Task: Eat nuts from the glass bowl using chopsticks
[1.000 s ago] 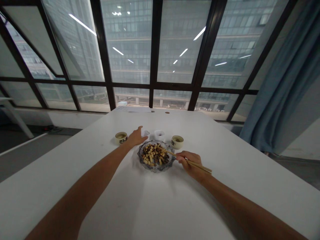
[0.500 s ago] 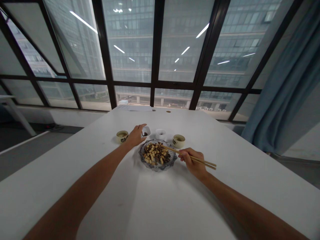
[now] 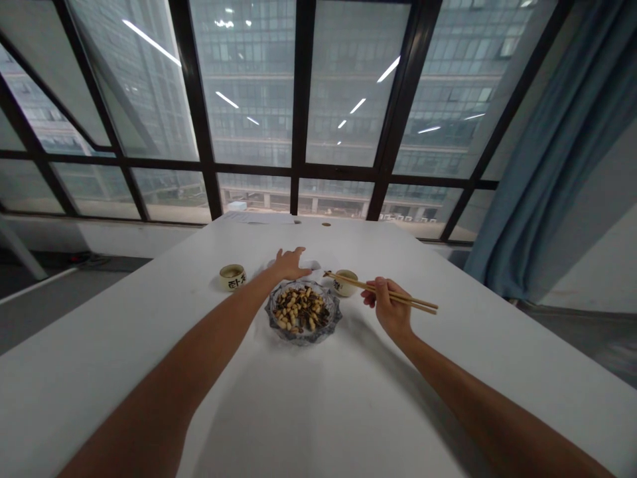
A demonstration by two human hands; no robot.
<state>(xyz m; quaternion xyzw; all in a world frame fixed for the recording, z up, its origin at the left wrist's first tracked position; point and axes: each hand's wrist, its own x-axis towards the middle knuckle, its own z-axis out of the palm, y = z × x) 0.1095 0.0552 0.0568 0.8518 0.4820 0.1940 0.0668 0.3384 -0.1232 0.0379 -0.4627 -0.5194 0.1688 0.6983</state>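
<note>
A cut-glass bowl of pale peanuts and dark beans sits mid-table. My left hand reaches just behind it, fingers curled over a small white cup that is mostly hidden. My right hand grips a pair of wooden chopsticks, raised above the table to the right of the bowl. Their tips pinch a small dark piece over a beige cup. A second beige cup with dark lettering stands left of my left hand.
The white table runs to a wall of dark-framed windows. Papers and a small brown disc lie at its far edge. A blue curtain hangs at the right.
My right hand lifted the chopsticks out of the bowl and up to the right, tips now over the right beige cup. My left hand lowered the small white cup behind the bowl.
</note>
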